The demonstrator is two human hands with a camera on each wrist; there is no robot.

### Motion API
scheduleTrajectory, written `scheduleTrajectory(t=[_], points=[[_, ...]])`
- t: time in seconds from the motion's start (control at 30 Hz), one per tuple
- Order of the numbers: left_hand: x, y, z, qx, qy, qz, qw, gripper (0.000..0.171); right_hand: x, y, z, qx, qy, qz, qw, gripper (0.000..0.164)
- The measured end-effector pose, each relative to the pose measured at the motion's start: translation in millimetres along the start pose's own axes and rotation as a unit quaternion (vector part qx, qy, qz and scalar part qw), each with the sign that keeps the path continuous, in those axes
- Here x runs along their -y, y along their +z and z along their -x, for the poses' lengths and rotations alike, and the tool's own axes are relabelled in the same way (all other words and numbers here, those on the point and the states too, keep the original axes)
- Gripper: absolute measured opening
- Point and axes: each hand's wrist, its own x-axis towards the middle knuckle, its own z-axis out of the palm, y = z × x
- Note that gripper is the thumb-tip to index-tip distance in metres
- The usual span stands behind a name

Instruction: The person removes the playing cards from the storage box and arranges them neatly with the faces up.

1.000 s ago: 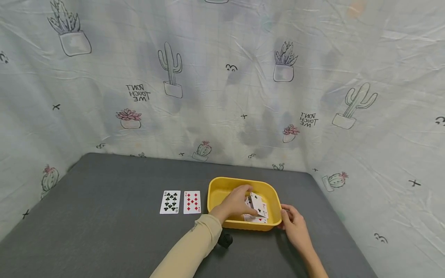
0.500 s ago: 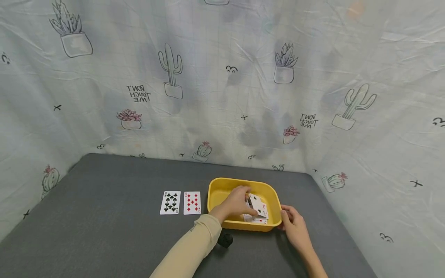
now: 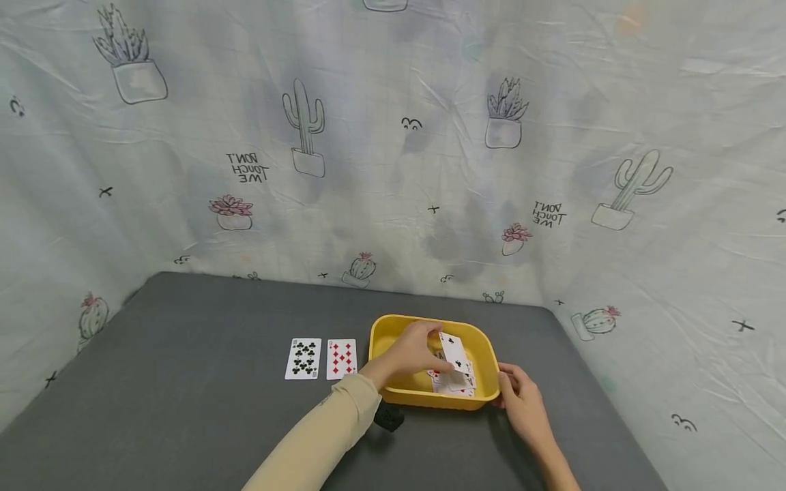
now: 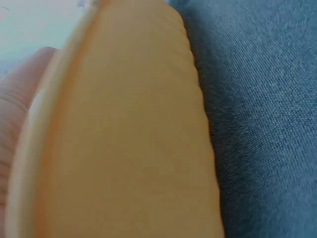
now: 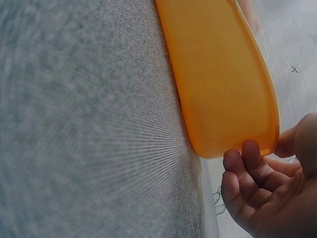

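Observation:
My left hand [image 3: 408, 351] reaches over the near rim into a yellow plastic bin [image 3: 387, 334]. Its thumb and fingers pinch a white playing card [image 3: 454, 352] with black clubs by opposite edges, holding it tilted above the others. Beneath lies a loose pile of playing cards [image 3: 460, 390], partly covered by the raised card. My right hand [image 3: 520, 394] grips the bin's right end, its thumb near the rim and fingertips against the outer wall in the right wrist view. In the left wrist view the bin's wall [image 4: 133, 129] hides most of the left hand.
Left of the bin, a clubs card [image 3: 303, 359] and a diamonds card [image 3: 341, 359] lie face up side by side on the dark grey table [image 3: 196, 382]. A small black object [image 3: 389, 417] shows beneath the left sleeve. A cactus-print curtain [image 3: 381, 177] stands behind the table.
My left hand has lifted the clubs card a little off the pile, uncovering more of the cards below. The left forearm has shifted slightly left; the right hand stays on the bin.

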Motion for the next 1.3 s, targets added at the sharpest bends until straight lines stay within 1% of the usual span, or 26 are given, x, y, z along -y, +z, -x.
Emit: scheduleTrajectory(t=[0.03, 0.1, 0.2, 0.3, 0.4, 0.47, 0.53, 0.6, 0.7, 0.77, 0.83, 0.93, 1.03, 1.13, 1.2, 1.3], points=[[-1.0, -2.4, 1.9, 0.0, 0.001, 0.008, 1.0, 0.087, 0, 0, 1, 0.0, 0.0, 0.001, 1.0, 0.032], [-3.5, -8.2, 6.2, 0.002, 0.006, 0.025, 0.9997, 0.088, 1, 0, 2, -0.001, -0.001, 0.001, 1.0, 0.032], [-9.3, -19.9, 16.2, 0.003, 0.022, 0.036, 0.9991, 0.087, 2, 1, 3, -0.003, -0.004, 0.001, 1.0, 0.031], [-17.2, -35.8, 31.5, 0.008, 0.052, 0.037, 0.9979, 0.086, 1, 2, 5, -0.005, -0.005, 0.002, 1.0, 0.031], [-23.1, -52.8, 52.9, 0.004, 0.086, 0.006, 0.9963, 0.084, 0, -1, 7, -0.006, -0.006, 0.001, 1.0, 0.03], [-22.8, -65.7, 70.6, -0.008, 0.104, -0.017, 0.9944, 0.083, -2, -2, 8, -0.007, -0.004, 0.003, 1.0, 0.03], [-20.4, -79.7, 90.9, -0.029, 0.113, -0.035, 0.9925, 0.083, -3, -3, 8, -0.005, -0.003, 0.006, 1.0, 0.031], [-16.5, -93.8, 112.2, -0.049, 0.115, -0.034, 0.9915, 0.083, -4, -4, 8, -0.003, -0.002, 0.007, 1.0, 0.031], [-8.9, -113.1, 142.5, -0.074, 0.111, -0.047, 0.9899, 0.083, -4, -6, 9, 0.0, -0.008, 0.004, 1.0, 0.032], [-1.9, -124.2, 160.2, -0.08, 0.106, -0.058, 0.9894, 0.084, -5, -7, 9, 0.002, -0.011, 0.003, 1.0, 0.032], [8.0, -135.2, 174.8, -0.085, 0.104, -0.083, 0.9875, 0.084, -5, -7, 9, 0.001, -0.013, 0.005, 1.0, 0.032], [27.3, -152.4, 193.7, -0.096, 0.098, -0.112, 0.9842, 0.083, -6, -7, 9, 0.002, -0.016, 0.007, 1.0, 0.032], [47.2, -169.9, 211.1, -0.117, 0.076, -0.135, 0.981, 0.083, -6, -7, 10, 0.003, -0.019, 0.01, 1.0, 0.032], [63.8, -185.2, 225.6, -0.132, 0.042, -0.145, 0.9796, 0.083, -4, -5, 11, 0.002, -0.017, 0.014, 1.0, 0.031], [73.5, -192.0, 232.6, -0.133, 0.026, -0.15, 0.9794, 0.083, -2, -4, 11, 0.0, -0.013, 0.014, 1.0, 0.03], [87.7, -198.1, 239.3, -0.127, 0.01, -0.154, 0.9798, 0.082, -1, -3, 12, -0.002, -0.012, 0.017, 1.0, 0.03]])
